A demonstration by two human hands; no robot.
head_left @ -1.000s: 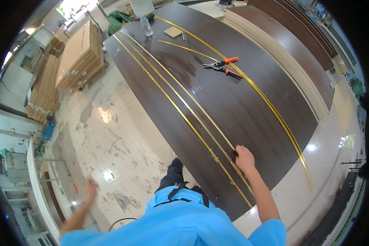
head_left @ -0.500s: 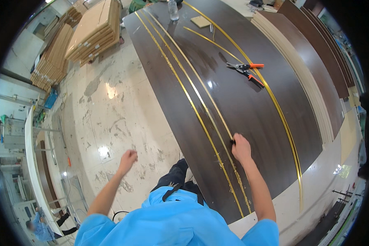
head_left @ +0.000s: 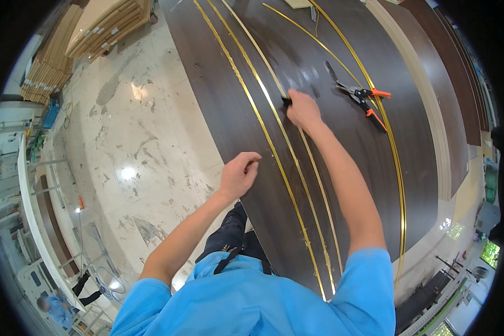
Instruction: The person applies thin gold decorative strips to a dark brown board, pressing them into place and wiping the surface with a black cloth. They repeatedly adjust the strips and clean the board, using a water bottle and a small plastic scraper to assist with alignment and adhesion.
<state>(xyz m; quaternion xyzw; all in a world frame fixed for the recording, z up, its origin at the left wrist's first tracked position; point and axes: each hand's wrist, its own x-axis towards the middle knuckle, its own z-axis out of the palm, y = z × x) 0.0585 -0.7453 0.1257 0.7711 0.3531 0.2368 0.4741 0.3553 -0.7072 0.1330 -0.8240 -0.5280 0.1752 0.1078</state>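
The right hand [head_left: 303,111] mostly hides a black piece [head_left: 286,102], possibly a tool.

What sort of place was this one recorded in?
Probably a furniture or panel workshop: gold strips lie along a large dark board, orange-handled snips rest on top, and tan panels are stacked at the upper left.

Your right hand [head_left: 303,110] holds a small black object [head_left: 286,102], its kind not clear, at a pale-gold strip [head_left: 317,171]. Right of these fingers lie orange-handled snips [head_left: 359,94]; left and nearer you, your left hand [head_left: 240,176] curls near the board's edge [head_left: 206,130].
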